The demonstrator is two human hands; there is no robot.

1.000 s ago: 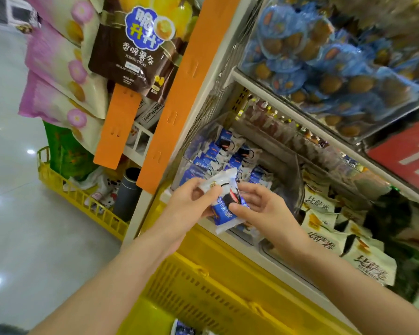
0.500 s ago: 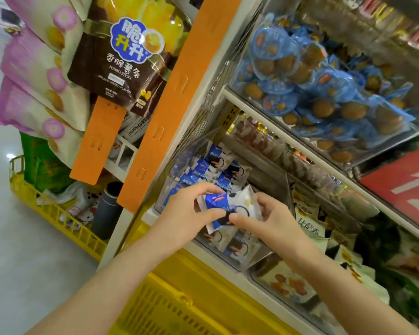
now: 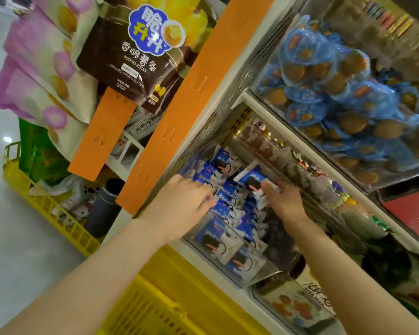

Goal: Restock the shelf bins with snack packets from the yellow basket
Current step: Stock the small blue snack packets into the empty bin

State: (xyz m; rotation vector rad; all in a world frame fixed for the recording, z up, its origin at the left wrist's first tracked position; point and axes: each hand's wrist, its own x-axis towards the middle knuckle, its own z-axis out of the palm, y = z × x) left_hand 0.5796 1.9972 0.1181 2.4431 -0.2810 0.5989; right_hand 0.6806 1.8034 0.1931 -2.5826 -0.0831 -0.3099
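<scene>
Packet point(image 3: 250, 176), glossy and flat, pinched by right hand point(image 3: 283, 197).

2 bare arms, nothing worn that the head view shows.

The left hand point(image 3: 179, 204) and the right hand point(image 3: 286, 199) are both uncovered, and the skin runs unbroken over each wrist. The left forearm point(image 3: 94, 281) is bare and smooth along its whole visible length, down to where the bottom edge of the view cuts it off. The right forearm point(image 3: 344, 274) is equally bare until it leaves the view at the lower right. Both forearms are slim and even in outline, widening gently away from the wrist. The fingertips of the left hand are smeared by motion blur, so the nails cannot be made out. The knuckles and back of the right hand show a little more clearly.
</scene>
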